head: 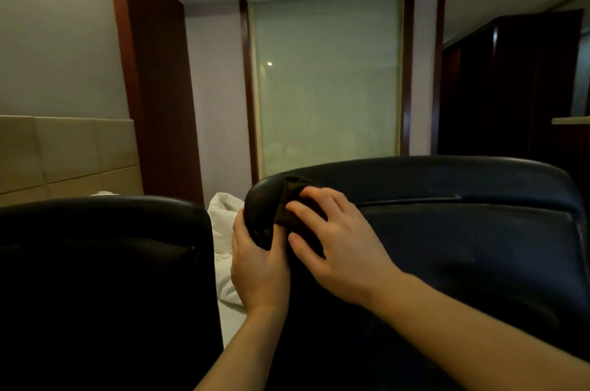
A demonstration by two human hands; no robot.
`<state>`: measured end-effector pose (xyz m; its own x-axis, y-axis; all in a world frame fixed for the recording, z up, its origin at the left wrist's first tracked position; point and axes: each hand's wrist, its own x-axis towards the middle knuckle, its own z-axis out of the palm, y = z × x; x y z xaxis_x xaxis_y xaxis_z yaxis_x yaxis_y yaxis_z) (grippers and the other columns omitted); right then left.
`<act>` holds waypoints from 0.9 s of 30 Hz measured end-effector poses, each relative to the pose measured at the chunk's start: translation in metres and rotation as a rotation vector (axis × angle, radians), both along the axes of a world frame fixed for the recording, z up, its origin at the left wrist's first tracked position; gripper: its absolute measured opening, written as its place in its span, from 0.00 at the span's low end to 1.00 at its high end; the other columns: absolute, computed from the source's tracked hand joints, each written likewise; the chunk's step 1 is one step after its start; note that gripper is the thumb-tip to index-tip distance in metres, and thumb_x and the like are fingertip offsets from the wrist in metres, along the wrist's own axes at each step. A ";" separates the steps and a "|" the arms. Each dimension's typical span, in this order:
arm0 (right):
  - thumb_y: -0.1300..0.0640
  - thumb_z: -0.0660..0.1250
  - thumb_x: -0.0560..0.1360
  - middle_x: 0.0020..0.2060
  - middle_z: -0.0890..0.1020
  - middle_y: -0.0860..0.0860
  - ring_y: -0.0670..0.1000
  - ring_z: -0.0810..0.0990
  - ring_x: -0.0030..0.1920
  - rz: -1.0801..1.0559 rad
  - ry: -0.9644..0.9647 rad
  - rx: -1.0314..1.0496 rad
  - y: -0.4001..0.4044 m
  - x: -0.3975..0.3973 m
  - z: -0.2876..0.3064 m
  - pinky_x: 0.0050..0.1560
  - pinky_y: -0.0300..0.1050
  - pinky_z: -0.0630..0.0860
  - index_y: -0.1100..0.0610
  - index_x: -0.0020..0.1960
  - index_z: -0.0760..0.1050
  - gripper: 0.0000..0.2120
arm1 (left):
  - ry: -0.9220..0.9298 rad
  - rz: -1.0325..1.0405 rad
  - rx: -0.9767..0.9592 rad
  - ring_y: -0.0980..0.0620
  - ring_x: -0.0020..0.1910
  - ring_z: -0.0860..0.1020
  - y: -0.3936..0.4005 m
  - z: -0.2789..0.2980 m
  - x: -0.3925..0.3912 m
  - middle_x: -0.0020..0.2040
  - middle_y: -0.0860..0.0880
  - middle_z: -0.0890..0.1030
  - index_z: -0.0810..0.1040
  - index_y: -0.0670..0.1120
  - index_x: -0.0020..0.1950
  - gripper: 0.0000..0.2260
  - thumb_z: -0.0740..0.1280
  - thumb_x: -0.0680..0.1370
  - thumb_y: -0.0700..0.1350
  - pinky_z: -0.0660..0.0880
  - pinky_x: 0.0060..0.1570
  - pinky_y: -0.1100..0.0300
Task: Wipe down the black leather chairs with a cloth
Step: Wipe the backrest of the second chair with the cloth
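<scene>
right hand (332, 237) flat on dark cloth (292, 202), left hand (255, 259) gripping black chair (447, 231) edge

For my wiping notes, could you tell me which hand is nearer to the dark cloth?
Right. The right hand presses on the dark cloth; the left hand grips the chair's edge just below-left of it.

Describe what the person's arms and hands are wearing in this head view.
Nothing shows on them. Both forearms are bare up to the frame edge, with no sleeves visible. The left hand and right hand wear no gloves, and no rings, watch or bracelet can be seen in the dim light.
</scene>
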<state>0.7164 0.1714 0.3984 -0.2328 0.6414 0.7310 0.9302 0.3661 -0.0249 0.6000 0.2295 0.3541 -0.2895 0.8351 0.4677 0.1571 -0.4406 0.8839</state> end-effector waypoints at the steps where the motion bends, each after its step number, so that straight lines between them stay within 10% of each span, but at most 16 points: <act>1: 0.44 0.55 0.81 0.72 0.65 0.47 0.49 0.60 0.73 0.002 0.007 0.004 0.000 0.003 -0.002 0.73 0.51 0.61 0.47 0.72 0.67 0.21 | 0.002 0.011 -0.006 0.55 0.61 0.76 0.002 0.000 0.001 0.64 0.56 0.77 0.65 0.60 0.74 0.22 0.66 0.80 0.54 0.71 0.58 0.58; 6: 0.48 0.62 0.78 0.62 0.76 0.53 0.55 0.74 0.63 -0.107 -0.160 0.148 0.004 0.015 0.003 0.61 0.54 0.75 0.47 0.66 0.73 0.17 | 0.011 0.038 -0.053 0.52 0.57 0.78 0.004 0.002 0.005 0.59 0.55 0.78 0.66 0.58 0.71 0.21 0.63 0.79 0.61 0.75 0.52 0.55; 14: 0.44 0.62 0.77 0.54 0.73 0.48 0.45 0.71 0.51 -0.235 -0.039 0.085 -0.006 0.073 0.009 0.45 0.34 0.67 0.41 0.69 0.70 0.20 | 0.047 0.008 -0.056 0.51 0.59 0.77 0.005 0.003 0.009 0.63 0.53 0.77 0.66 0.55 0.72 0.29 0.60 0.76 0.69 0.76 0.56 0.55; 27: 0.47 0.66 0.76 0.51 0.73 0.49 0.45 0.71 0.49 -0.246 -0.054 0.110 0.008 0.066 0.003 0.44 0.34 0.66 0.46 0.68 0.72 0.21 | 0.041 0.026 -0.061 0.50 0.61 0.77 0.004 0.004 0.007 0.64 0.52 0.77 0.66 0.55 0.72 0.36 0.55 0.70 0.74 0.79 0.59 0.51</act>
